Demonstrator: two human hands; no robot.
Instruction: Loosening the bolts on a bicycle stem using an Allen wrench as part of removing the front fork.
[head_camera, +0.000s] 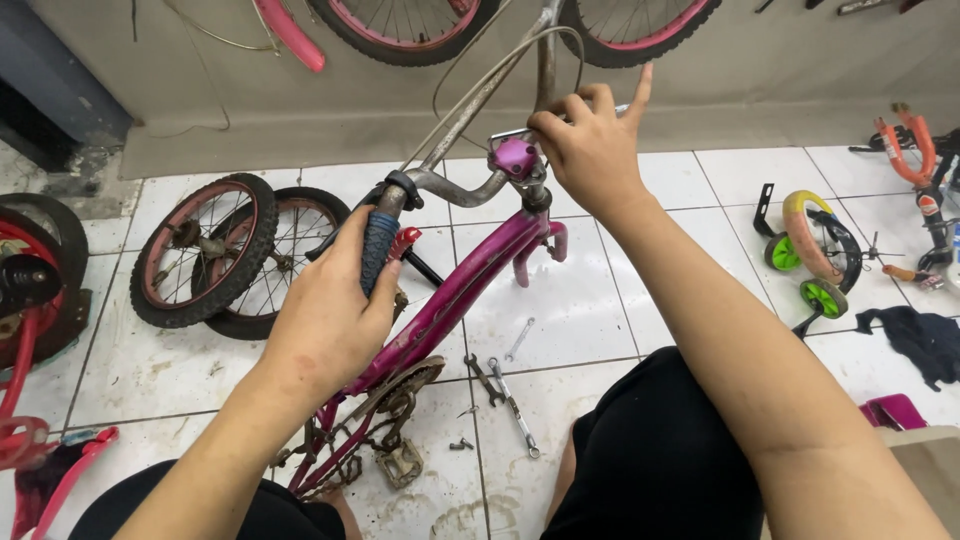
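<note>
The left hand (330, 310) wraps the blue handlebar grip (378, 245) to steady the magenta bike frame (455, 295) over the tiled floor (590, 300), while the right hand (590, 145) pinches the purple stem clamp (516, 157)

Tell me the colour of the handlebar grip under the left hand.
Blue; the handlebar grip shows best in the head view.

The right hand (590, 150) is covering the stem top beside the purple clamp (516, 157). The left hand (330, 310) is hiding much of the blue grip (378, 245). Two wheels (400, 25) are running off the top edge.
</note>
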